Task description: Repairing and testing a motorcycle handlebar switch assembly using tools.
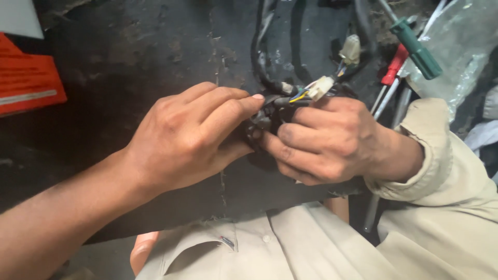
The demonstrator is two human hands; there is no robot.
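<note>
Both hands, left hand [181,137] and right hand [324,140], have fingers pinching a black taped wire bundle [270,116] lying left-right, its white plastic connector [320,87] pointing up-right; an orange flat package [26,75] sits at the far left.

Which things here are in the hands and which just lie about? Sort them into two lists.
In hand:
left hand and right hand, both pinching the black wire bundle
white connector on its coloured wires

Lying about:
green-handled screwdriver
red-handled screwdriver
clear plastic bag
orange box

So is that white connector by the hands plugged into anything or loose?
Loose: the white connector has its open end bare, nothing mated to it.
</note>
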